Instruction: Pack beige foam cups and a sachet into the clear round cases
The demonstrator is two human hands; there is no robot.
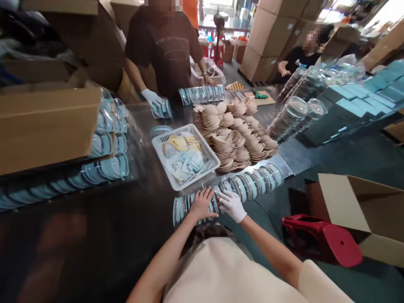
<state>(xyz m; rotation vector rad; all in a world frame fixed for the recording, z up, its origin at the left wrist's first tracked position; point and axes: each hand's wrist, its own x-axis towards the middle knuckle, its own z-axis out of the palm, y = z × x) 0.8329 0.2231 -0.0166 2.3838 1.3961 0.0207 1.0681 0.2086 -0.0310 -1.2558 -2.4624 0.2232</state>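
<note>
A long row of round clear-lidded containers (252, 183) lies on its side along the near edge of the dark table (94, 219). My bare left hand (202, 205) rests with spread fingers on the row's left part. My right hand (232, 205), in a white glove, presses on the row just to the right of it. Neither hand has lifted anything. Behind the row stands a white plastic basket (160, 145) with small paper packets, and beside it piles of tan cup-shaped pads (235, 136).
A person in a dark shirt (164, 46) stands across the table, one gloved hand on containers (160, 110). Another person (299, 57) sits at the back right. Cardboard boxes (47, 126), (362, 206), a red stool (322, 240), stacked lids (293, 115) and teal cartons (356, 105) surround me.
</note>
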